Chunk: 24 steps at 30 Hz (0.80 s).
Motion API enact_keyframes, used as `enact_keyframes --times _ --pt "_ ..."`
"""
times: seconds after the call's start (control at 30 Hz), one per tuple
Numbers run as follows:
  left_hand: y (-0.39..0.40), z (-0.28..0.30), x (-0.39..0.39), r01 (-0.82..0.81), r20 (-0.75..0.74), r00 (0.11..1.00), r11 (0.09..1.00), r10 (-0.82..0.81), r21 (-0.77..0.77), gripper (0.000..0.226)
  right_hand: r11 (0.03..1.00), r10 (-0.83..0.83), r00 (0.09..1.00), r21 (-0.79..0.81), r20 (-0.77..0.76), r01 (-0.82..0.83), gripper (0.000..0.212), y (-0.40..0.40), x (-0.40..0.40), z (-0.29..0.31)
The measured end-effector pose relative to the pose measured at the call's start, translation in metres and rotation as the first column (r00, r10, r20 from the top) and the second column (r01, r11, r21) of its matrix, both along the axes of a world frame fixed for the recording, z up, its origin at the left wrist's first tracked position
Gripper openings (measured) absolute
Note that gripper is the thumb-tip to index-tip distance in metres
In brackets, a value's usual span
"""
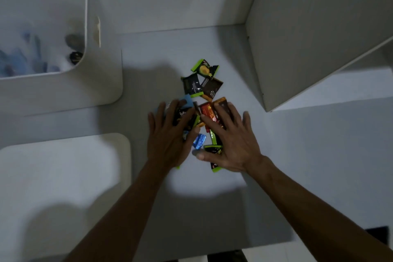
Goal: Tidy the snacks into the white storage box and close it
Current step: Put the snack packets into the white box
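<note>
The snack packets (204, 112) are lying in a loose heap on the table (308, 155), and I am taking that heap as my landmark. I am laying my left hand (170, 134) over its near-left side and my right hand (231, 140) over its near-right side, fingers spread wide and almost flat, pressing on wrappers rather than pinching any; each grip is wide, holding nothing closed. I judge I am herding the packets together so they can be scooped in one go. A few green-edged packets (202, 78) are sitting at the heap's far side, beyond my fingertips. The white storage box (102, 83) is standing open far-left of the heap, some wrappers already showing inside. Its lid (63, 176) is lying near-left of the heap, off the box, so that filling can go on.
</note>
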<state>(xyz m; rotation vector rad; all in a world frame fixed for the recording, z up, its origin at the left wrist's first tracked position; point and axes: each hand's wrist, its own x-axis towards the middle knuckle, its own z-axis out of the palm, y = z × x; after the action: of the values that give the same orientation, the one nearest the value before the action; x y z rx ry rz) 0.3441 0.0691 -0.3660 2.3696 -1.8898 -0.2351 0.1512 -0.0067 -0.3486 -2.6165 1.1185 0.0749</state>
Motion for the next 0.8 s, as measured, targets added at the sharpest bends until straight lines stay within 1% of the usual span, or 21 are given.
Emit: enact_keyframes --times 0.07,0.17,0.27,0.33,0.4,0.5,0.57,0.67,0.73,0.8 --pt "0.005 -0.001 -0.001 -0.012 0.029 1.000 1.000 0.012 -0.006 0.056 0.999 -0.031 0.999 -0.023 0.017 0.031 0.092 0.014 -0.006 -0.002" --pt "0.012 -0.003 -0.006 -0.050 0.011 0.999 0.996 0.051 -0.070 0.052 0.987 -0.115 0.986 -0.096 0.119 0.127 0.071 0.031 -0.011 -0.012" --pt "0.019 -0.006 -0.014 -0.076 0.055 0.995 0.988 0.084 -0.137 0.050 0.948 -0.197 0.946 -0.197 0.257 0.250 0.055 0.042 -0.011 -0.018" --pt "0.021 -0.004 -0.017 -0.086 0.085 0.991 0.982 0.101 -0.169 0.054 0.912 -0.247 0.928 -0.257 0.280 0.320 0.048 0.046 -0.009 -0.021" --pt "0.022 -0.003 -0.019 -0.096 0.091 0.989 0.977 0.114 -0.189 0.058 0.890 -0.262 0.921 -0.297 0.288 0.346 0.043 0.050 -0.009 -0.025" --pt "0.022 -0.008 -0.024 -0.121 0.102 0.984 0.967 0.147 -0.226 0.053 0.865 -0.245 0.905 -0.342 0.348 0.366 0.035 0.051 -0.009 -0.028" --pt "0.021 -0.011 -0.027 -0.135 0.093 0.981 0.950 0.168 -0.282 0.048 0.843 -0.281 0.884 -0.344 0.373 0.413 0.031 0.048 -0.006 -0.027" --pt "0.020 -0.014 -0.030 -0.102 0.088 0.986 0.922 0.145 -0.373 0.039 0.822 -0.360 0.836 -0.283 0.414 0.494 0.030 0.041 0.000 -0.026" --pt "0.020 -0.016 -0.031 -0.104 0.038 0.990 0.901 0.132 -0.420 0.033 0.816 -0.368 0.810 -0.260 0.456 0.517 0.030 0.036 0.005 -0.028" --pt "0.020 -0.017 -0.029 -0.133 -0.050 0.991 0.878 0.124 -0.460 0.029 0.816 -0.378 0.784 -0.223 0.492 0.533 0.029 0.032 0.008 -0.029"
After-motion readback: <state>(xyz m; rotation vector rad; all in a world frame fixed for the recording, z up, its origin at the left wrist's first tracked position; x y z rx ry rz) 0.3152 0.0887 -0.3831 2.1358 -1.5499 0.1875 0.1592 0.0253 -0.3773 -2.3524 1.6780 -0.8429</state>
